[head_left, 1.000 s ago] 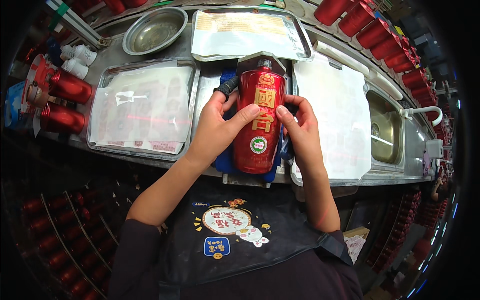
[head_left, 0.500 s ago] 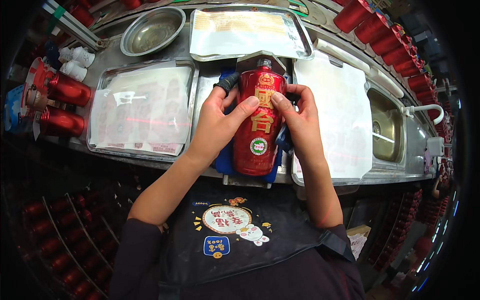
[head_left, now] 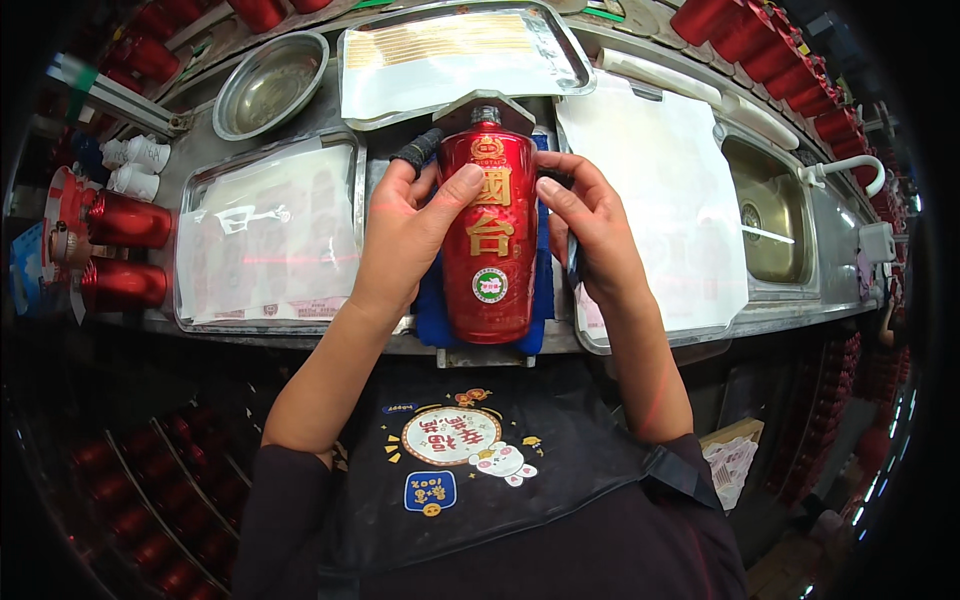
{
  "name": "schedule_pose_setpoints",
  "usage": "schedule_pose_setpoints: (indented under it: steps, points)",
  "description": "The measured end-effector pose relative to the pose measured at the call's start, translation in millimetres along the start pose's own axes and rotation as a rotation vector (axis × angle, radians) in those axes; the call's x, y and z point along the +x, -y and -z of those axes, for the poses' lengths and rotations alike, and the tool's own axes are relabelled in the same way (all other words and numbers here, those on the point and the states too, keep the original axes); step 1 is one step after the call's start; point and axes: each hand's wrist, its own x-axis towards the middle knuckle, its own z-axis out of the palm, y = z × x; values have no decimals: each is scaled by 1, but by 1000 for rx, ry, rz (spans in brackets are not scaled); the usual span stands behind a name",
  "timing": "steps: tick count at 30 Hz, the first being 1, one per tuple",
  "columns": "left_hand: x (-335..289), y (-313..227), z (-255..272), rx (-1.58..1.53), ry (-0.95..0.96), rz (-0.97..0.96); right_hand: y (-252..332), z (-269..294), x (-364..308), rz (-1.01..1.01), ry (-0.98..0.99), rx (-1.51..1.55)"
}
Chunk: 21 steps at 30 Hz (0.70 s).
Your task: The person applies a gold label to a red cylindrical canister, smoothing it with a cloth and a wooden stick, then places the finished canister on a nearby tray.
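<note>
Well, the left hand holds the red bottle. The right hand is beside it (can't tell if it grips), and the bottle hides some blue cloth.

blue cloth partly hid under red btl; top red btls cut off; lower-r btls blurred

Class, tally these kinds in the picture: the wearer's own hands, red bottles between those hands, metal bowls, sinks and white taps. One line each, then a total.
Hands: 2 (left hand, right hand)
Red bottle between the hands: 1
Metal bowl: 1
Sink: 1
White tap: 1
Total: 6
</note>
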Motion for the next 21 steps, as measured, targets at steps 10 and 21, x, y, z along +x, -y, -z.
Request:
schedule_pose_setpoints:
  steps: [10,21]
  points:
    - [-4,-1,0,35,-8,26,-5,-10,-4,64,-44,-59]
    - [-19,5,4,134,45,-13,-6,-14,-24,47,22,2]
